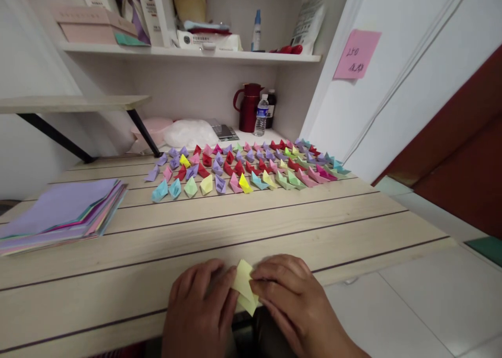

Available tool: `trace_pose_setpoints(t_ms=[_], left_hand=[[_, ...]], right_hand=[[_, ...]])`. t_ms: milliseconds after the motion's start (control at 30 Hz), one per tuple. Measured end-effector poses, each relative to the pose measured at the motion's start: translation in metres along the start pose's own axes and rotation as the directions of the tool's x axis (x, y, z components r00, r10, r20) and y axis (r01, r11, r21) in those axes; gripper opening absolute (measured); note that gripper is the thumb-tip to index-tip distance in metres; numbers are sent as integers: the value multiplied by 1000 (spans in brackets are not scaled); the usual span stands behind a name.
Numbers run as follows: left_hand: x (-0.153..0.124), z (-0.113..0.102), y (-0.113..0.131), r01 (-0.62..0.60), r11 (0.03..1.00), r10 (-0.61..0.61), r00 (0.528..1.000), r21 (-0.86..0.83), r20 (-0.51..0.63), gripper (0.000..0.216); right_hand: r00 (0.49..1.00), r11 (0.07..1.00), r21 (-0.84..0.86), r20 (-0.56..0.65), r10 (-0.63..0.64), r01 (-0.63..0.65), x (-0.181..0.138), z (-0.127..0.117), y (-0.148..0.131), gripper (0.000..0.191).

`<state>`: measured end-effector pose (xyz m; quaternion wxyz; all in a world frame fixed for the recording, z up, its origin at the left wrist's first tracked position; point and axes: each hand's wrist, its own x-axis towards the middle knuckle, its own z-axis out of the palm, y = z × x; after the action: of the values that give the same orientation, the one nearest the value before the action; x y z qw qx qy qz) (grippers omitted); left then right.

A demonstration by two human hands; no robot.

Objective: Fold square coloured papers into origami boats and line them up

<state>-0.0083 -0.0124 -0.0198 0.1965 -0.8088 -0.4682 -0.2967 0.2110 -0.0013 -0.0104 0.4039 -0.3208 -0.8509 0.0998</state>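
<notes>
A small pale yellow piece of folded paper [243,283] is held between my two hands above the table's front edge. My left hand [204,300] pinches its left side with thumb and index finger. On the other side, my right hand [288,295] grips the paper's right edge between thumb and fingers. The paper shows a pointed top and a layered lower corner. Beyond my hands, several rows of folded paper boats [220,184] in many colours stand across the back of the table.
A stack of coloured paper sheets [63,206] lies on the table [157,243] at left. Behind the boats are a dark red jug [249,109], a water bottle [261,116] and a white plastic bag [190,134]. A raised wooden shelf [70,104] with black legs stands at the back left.
</notes>
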Motion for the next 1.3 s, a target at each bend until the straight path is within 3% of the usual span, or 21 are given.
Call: trace_pose_setpoints(t_ms=[200,367,533,667,800,900,1000,1200,1300], left_hand=[[-1,-2,2,-38,999,39,998,14,-54,32],[-3,-1,-3,-162,986,163,986,-36,38,36],[-8,5,2,0,993,-6,999,-121,-51,38],[-10,3,3,-65,990,72,996,-126,50,37],[-8,2,0,31,980,-26,999,-198,26,37],[-5,0,-5,-35,984,48,996,-172,74,35],[-2,-2,-8,-57,989,72,991,-133,110,34],[1,-3,-6,-26,999,31,992,-43,125,8],[2,-2,-5,-4,1000,5,988,-9,156,5]], right_hand=[[1000,1000,-30,16,-4,5,-1,0,0,23],[999,998,-58,33,-1,3,-3,1,3,26],[998,989,-136,34,-50,55,-9,3,5,28],[999,991,-129,3,-44,44,-9,2,3,22],[999,996,-91,38,14,-11,-7,-1,2,28],[997,993,-113,66,26,-18,-5,-2,0,33],[998,995,-92,34,48,-45,-2,-2,-2,24],[981,984,-36,70,179,-177,8,-1,-6,15],[971,975,-63,100,217,-212,13,0,-6,12]])
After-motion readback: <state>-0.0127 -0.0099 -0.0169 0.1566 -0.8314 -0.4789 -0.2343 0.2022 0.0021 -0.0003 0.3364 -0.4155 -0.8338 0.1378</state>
